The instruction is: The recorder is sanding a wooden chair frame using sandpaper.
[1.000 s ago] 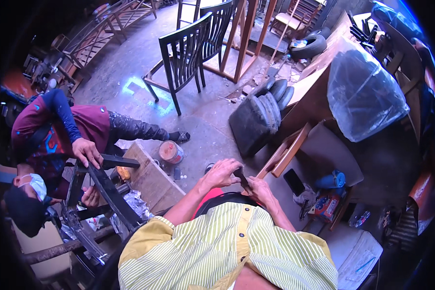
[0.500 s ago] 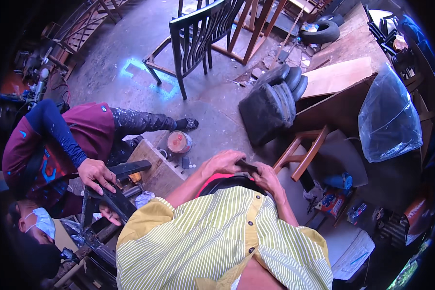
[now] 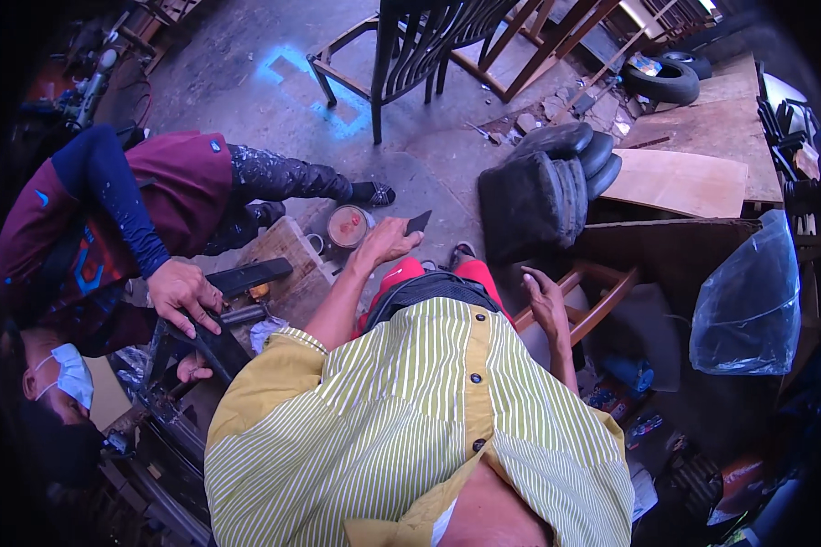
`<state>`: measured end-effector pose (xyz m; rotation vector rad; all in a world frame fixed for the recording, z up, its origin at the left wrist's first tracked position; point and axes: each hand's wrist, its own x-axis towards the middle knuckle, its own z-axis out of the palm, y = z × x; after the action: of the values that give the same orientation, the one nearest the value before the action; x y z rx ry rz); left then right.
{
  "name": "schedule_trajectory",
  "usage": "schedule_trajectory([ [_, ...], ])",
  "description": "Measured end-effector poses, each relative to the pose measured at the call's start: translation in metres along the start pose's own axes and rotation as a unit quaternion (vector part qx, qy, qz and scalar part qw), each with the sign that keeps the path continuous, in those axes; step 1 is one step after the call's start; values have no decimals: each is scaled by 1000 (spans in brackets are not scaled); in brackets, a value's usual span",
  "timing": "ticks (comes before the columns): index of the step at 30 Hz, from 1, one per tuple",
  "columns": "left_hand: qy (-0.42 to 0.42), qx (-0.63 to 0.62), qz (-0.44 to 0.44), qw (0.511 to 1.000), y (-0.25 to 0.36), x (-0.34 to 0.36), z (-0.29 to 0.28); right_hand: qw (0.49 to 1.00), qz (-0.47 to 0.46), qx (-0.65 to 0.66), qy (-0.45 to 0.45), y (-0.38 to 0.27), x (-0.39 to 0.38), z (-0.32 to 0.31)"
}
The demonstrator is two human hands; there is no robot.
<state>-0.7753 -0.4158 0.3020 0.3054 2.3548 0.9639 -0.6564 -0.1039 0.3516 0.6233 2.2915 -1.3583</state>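
Hands apart, dark card held out in the left

The left hand (image 3: pixel 388 242), at frame centre, now reaches out with its fingers pinching a small dark card (image 3: pixel 419 221) above the tin (image 3: pixel 348 226); a second ago both hands met on it at the lap. The right hand (image 3: pixel 547 301) has let go (fingers loose, empty) near the wooden stool (image 3: pixel 602 296). At left, a co-worker's hand (image 3: pixel 182 292) presses a black bar (image 3: pixel 251 273).
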Motion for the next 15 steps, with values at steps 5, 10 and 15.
schedule_trajectory([
  [5,33,-26,-177,983,-45,-4,-3,997,-74,9,-27,-52,77,-24],
  [10,140,-127,-277,942,-71,-20,18,971,-234,-22,-42,-158,152,-50],
  [15,179,-165,-421,874,-86,-29,48,929,-349,-91,-81,-270,210,-53],
])
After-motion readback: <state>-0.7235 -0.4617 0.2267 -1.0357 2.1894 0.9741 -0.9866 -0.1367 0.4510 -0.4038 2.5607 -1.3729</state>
